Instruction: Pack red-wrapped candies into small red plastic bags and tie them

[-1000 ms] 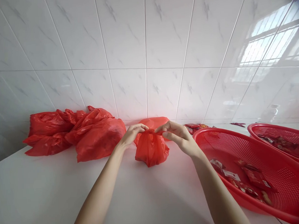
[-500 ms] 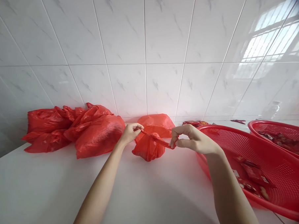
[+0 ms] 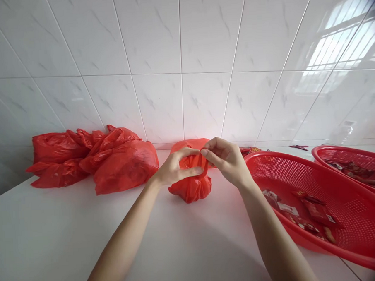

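Note:
A small red plastic bag (image 3: 191, 191) stands on the white table (image 3: 179, 240) near the wall, its neck gathered under both hands. My left hand (image 3: 178, 168) is on the left of the bag, thumb and fingers around a loop of its red handle strip. My right hand (image 3: 224, 157) pinches the top of the same strip between thumb and forefinger. The two hands almost touch above the bag. More red plastic (image 3: 194, 145) shows behind my fingers, partly hidden by them.
Several filled red bags (image 3: 125, 166) lie at the left by the tiled wall. A large red basket (image 3: 348, 208) with small packets stands at the right, a second basket (image 3: 359, 154) beyond it. Red packets and pink scissors (image 3: 299, 147) lie near the wall.
My hands have come together above the bag from pulling two handle ends apart. My right hand moved left and up; the strip now forms a loop.

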Demonstrator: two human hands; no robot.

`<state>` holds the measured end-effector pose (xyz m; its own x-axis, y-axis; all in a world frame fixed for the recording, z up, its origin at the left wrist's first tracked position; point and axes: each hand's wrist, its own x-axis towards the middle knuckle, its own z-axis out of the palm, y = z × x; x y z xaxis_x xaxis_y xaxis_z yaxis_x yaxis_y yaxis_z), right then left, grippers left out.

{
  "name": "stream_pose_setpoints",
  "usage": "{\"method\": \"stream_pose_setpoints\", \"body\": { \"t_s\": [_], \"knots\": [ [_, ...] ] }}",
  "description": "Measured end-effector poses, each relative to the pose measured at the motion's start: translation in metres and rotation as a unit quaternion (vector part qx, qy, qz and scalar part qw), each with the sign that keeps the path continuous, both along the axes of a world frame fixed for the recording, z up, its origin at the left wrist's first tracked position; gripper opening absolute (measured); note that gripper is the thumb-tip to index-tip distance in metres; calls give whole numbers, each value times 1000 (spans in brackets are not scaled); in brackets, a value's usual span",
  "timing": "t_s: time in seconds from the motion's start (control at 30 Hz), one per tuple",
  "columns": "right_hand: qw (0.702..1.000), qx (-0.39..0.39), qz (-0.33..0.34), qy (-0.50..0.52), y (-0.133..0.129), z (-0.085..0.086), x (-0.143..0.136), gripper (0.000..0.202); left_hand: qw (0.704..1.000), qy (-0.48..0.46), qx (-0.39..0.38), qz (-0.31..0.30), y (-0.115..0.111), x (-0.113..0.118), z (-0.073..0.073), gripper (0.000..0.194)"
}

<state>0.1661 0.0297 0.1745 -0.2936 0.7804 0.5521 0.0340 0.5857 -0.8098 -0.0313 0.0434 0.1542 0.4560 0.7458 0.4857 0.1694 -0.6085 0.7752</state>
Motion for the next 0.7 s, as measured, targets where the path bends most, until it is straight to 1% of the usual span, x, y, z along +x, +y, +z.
{"method": "stream_pose_setpoints", "body": {
  "t_s": [0.03,0.07,0.13,0.2,0.27,0.33,0.4,0.47,0.6,0.7],
  "knots": [
    [1000,7,8,10,-1,-1,-3,25,1000,9,6,12,-5,5,2,26],
    [1000,17,10,17,-1,-1,-4,25,999,13,11,26,-8,9,3,23],
    [999,29,-4,15,0,-2,-3,30,998,12,18,57,-9,14,3,30],
    [1000,14,-6,-16,5,-5,2,46,996,-10,18,86,-8,14,2,35],
    [996,-34,48,-71,12,-11,4,59,994,-49,7,97,-6,14,1,35],
    [982,-80,128,-113,20,-20,1,57,993,-86,-9,86,-5,13,1,34],
    [970,-94,178,-135,27,-29,-6,45,992,-100,-16,74,-5,12,2,32],
    [964,-93,199,-150,31,-37,-12,36,991,-106,-13,84,-5,12,2,30],
    [959,-116,209,-149,34,-45,-16,41,977,-167,2,134,-2,9,3,30],
    [952,-141,229,-148,35,-48,-15,45,969,-203,7,143,-2,8,6,30]
  ]
}}
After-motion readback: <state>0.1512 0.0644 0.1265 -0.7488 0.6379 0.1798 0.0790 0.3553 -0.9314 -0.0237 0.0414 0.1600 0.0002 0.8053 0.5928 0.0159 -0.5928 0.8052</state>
